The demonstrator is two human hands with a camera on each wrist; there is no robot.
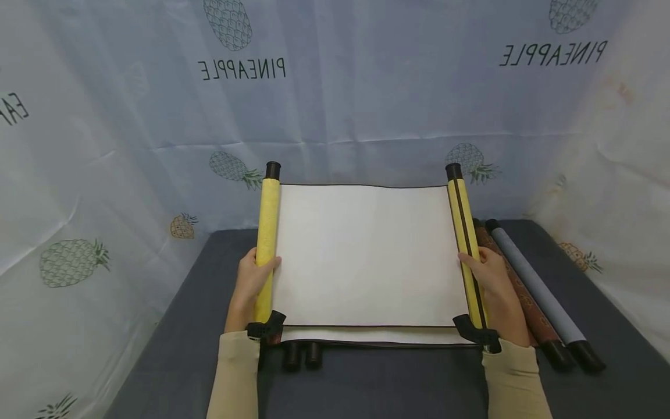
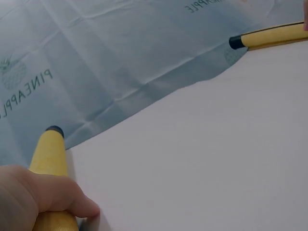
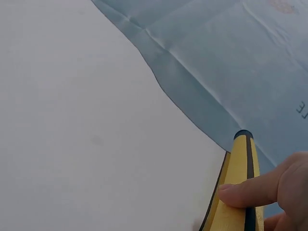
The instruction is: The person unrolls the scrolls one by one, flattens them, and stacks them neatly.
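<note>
A yellow scroll with black end caps is held partly unrolled, its white sheet point(image 1: 366, 256) stretched between two rolls and facing the head camera. My left hand point(image 1: 253, 285) grips the left yellow roll point(image 1: 268, 215), thumb across its front at the sheet's edge. Around the right roll point(image 1: 460, 215), which carries a dark stripe, my right hand point(image 1: 494, 282) is curled with the thumb lying over the front. The sheet's top edge is slightly wavy in both wrist views. Below the main sheet, a further pale strip point(image 1: 366, 336) with a dark border shows.
On the dark table point(image 1: 209, 302), a brown patterned scroll point(image 1: 534, 308) and a grey scroll point(image 1: 539, 285) lie side by side at the right. Two black roll ends point(image 1: 302, 356) stick out below the held sheet. A pineapple-print curtain point(image 1: 356, 105) hangs behind and at the sides.
</note>
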